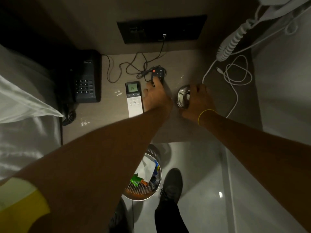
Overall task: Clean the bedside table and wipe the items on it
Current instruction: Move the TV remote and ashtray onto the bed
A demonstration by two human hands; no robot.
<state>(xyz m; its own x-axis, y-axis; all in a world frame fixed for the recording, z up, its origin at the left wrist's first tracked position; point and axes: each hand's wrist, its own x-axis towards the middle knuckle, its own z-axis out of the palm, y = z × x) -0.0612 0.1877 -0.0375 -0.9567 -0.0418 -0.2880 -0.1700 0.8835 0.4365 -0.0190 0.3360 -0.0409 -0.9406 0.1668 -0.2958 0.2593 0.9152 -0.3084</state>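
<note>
The bedside table (104, 130) has a brown top with small wet spots. My left hand (155, 96) lies over a black TV remote (157, 74), fingers wrapped around its lower end. Left of it lies a white air-conditioner remote (134, 100) with a lit green display. My right hand (199, 98) grips a round shiny metal ashtray (183, 96) on the table. A black desk phone (84, 78) sits at the table's left side.
A thin black cable (134, 64) loops from a dark wall socket panel (161, 29) across the table's back. A white cable (235, 76) coils at the right. A mesh waste bin (144, 175) holding rubbish stands on the floor by my shoe. White bedding (25, 106) lies left.
</note>
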